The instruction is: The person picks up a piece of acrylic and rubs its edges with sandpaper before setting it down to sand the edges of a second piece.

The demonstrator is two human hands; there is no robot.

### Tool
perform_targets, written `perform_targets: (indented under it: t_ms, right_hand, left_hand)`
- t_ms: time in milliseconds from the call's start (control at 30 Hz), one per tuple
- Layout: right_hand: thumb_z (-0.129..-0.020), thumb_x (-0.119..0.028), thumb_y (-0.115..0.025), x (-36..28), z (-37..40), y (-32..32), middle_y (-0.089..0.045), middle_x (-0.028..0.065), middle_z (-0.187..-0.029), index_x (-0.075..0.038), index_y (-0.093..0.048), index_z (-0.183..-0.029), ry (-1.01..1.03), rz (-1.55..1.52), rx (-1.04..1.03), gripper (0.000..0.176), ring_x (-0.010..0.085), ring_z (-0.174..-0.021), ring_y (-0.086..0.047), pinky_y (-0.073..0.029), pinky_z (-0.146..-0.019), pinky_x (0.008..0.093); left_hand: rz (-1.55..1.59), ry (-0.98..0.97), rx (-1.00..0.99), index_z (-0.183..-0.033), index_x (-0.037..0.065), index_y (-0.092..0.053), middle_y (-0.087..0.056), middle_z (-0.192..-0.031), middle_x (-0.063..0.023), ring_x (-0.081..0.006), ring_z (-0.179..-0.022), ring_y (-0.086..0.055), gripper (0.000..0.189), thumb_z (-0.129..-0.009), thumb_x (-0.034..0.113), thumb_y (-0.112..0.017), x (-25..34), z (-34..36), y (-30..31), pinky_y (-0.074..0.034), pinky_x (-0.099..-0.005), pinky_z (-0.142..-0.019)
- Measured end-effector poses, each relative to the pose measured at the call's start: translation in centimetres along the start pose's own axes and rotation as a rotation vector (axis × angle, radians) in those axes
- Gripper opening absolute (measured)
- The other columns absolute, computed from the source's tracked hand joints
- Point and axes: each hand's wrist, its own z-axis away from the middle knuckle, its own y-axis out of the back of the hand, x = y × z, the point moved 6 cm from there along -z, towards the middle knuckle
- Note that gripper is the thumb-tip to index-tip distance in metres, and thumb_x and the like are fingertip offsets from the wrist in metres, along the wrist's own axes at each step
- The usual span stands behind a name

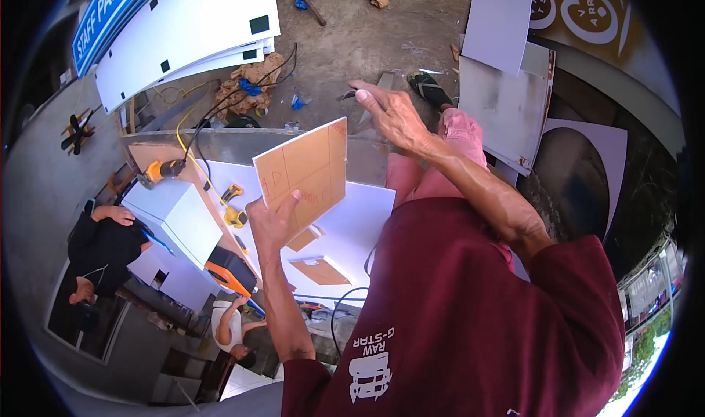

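My left hand (272,222) grips a flat rectangular board (312,171) by its near edge, thumb on the face. The board is tilted upright, with brown paper on its face, drawn lines, red handwriting and a thin pale edge. My right hand (393,112) is off to the right, clear of the board, fingers closed around a small dark object (348,94) too small to name. Below the board, two smaller brown pieces (321,271) lie on a white sheet (360,219). A yellow power tool (235,216) rests beside them.
Another yellow power tool (158,172) with cables lies at the bench's left. White panels (194,31) and crumpled brown paper (250,86) are at the back. Metal and white sheets (503,98) lean at right. Two other people (110,252) are at the left, one holding an orange handsaw (224,278).
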Motion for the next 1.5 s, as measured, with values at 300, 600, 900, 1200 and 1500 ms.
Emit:
perform_targets:
  t_ms: [300, 600, 900, 1200, 1500]
  right_hand:
    - [-0.106, -0.027, -0.048, -9.1, 4.6, -8.3, -0.056, 0.0261, -0.141, 0.006, -0.054, -0.137, 0.553, -0.11, 0.005, 0.045, 0.0387, -0.138, -0.047, -0.033, -0.12, 0.0445]
    - [-0.109, -0.031, -0.041, -5.1, 3.3, -8.3, -0.052, 0.0234, -0.146, 0.004, -0.051, -0.141, 0.399, 0.034, -0.01, 0.048, 0.0361, -0.142, -0.044, -0.03, -0.122, 0.0445]
    - [-0.105, -0.046, -0.047, -0.5, 1.4, -3.2, -0.068, 0.021, -0.127, -0.003, -0.06, -0.138, -0.111, -0.203, -0.206, 0.055, 0.0326, -0.123, -0.062, -0.044, -0.107, 0.0428]
    - [-0.096, -0.037, -0.067, -12.8, 4.7, -2.3, -0.075, 0.0207, -0.095, -0.002, -0.07, -0.121, 0.25, -0.147, -0.428, 0.043, 0.0279, -0.085, -0.074, -0.055, -0.078, 0.0401]
    - [-0.096, -0.026, -0.066, -13.5, 6.1, -3.3, -0.075, 0.0198, -0.101, 0.0, -0.071, -0.12, 0.528, -0.143, -0.608, 0.035, 0.0339, -0.089, -0.073, -0.055, -0.077, 0.0413]
  left_hand:
    - [-0.032, -0.015, 0.035, -0.102, -0.006, -0.073, -0.076, -0.088, -0.0178, -0.0247, -0.077, -0.074, 0.025, -0.086, 0.013, -0.077, -0.7, 1.2, -0.6, -0.055, -0.0377, -0.072]
    - [0.012, -0.012, 0.071, -0.1, -0.008, -0.073, -0.077, -0.089, -0.0173, -0.0221, -0.075, -0.072, 0.021, -0.087, 0.007, -0.076, 1.3, 2.1, -1.3, -0.055, -0.036, -0.074]
    - [0.879, 0.043, 0.208, -0.133, -0.004, -0.057, -0.067, -0.125, -0.0119, -0.0261, -0.109, -0.066, 0.049, -0.088, 0.008, -0.074, -3.4, 3.2, -1.3, -0.053, -0.0386, -0.096]
    - [1.401, -0.074, 0.239, -0.143, 0.004, -0.05, -0.058, -0.137, -0.0096, -0.0262, -0.125, -0.057, 0.071, -0.083, 0.022, -0.084, -5.3, 5.3, -6.4, -0.045, -0.0453, -0.11]
    - [0.954, -0.266, 0.666, -0.154, -0.002, -0.033, -0.044, -0.154, -0.0223, -0.038, -0.146, -0.037, 0.106, -0.071, 0.026, -0.091, -4.3, 8.9, 0.4, -0.027, -0.0535, -0.121]
